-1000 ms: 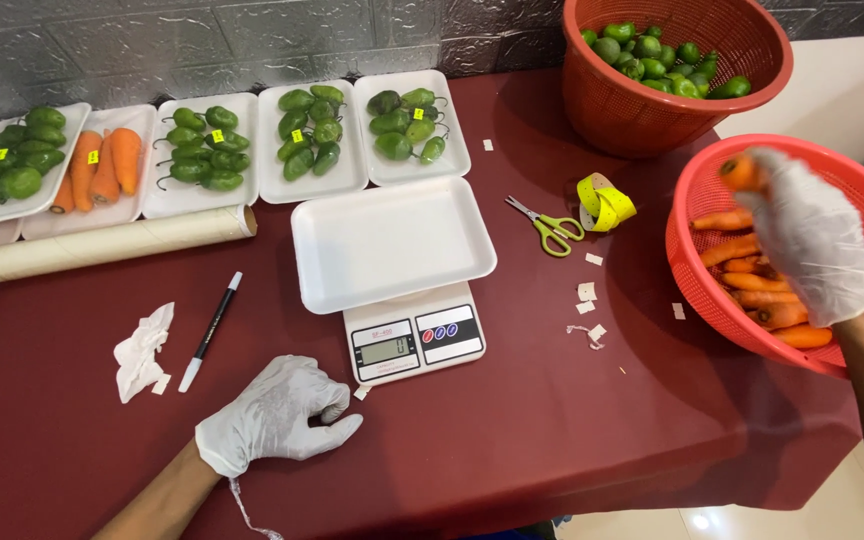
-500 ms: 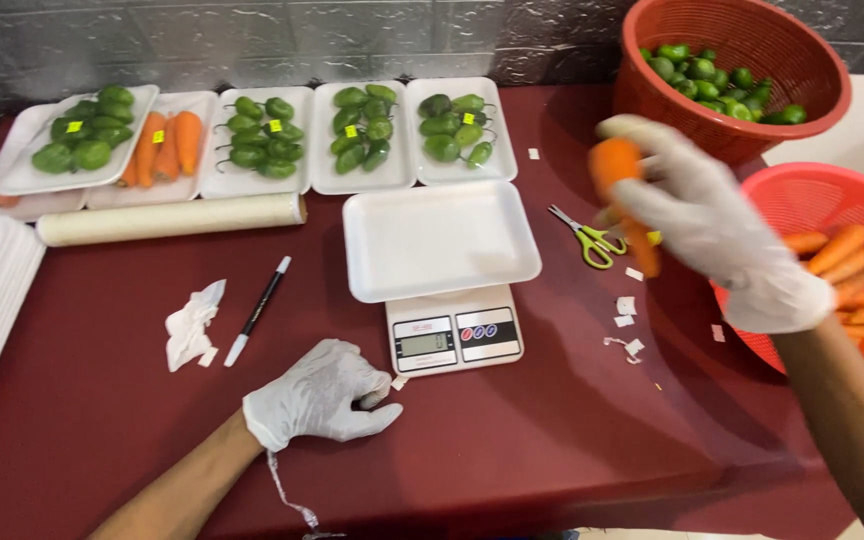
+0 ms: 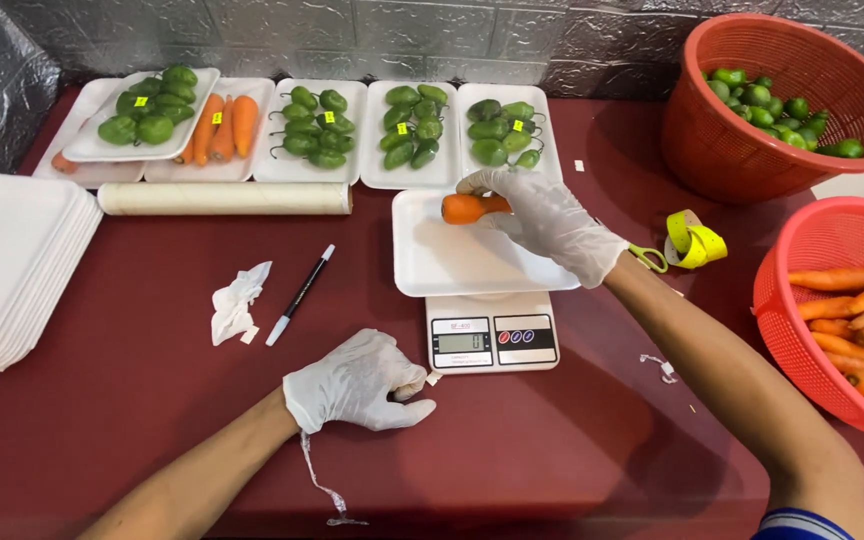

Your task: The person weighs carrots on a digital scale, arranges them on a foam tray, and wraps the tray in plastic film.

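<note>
Right now the right hand (image 3: 552, 222), in a white glove, is closed around an orange carrot (image 3: 470, 207) and holds it low over the far left part of a white foam tray (image 3: 452, 262); whether the carrot touches the tray cannot be told. That tray sits on a small digital scale (image 3: 492, 342) near the middle of the dark red counter (image 3: 132, 420). The left hand (image 3: 357, 382), also gloved, rests on the counter just left of the scale, fingers curled in loosely and holding nothing that shows; a torn strip of glove trails from its wrist.

Along the far edge lie filled trays: green peppers (image 3: 407, 125) in three of them, carrots and peppers further left. A roll of film (image 3: 224, 198) lies in front of those trays, and a pen (image 3: 300, 294) and a crumpled tissue (image 3: 235, 300) lie left of the scale. A stack of empty trays (image 3: 7, 265) stands at the left edge. At right, one red basket (image 3: 732, 150) holds green peppers, and a nearer red basket (image 3: 782, 300) holds carrots. A yellow tape roll (image 3: 694, 240) lies between the scale and the baskets.
</note>
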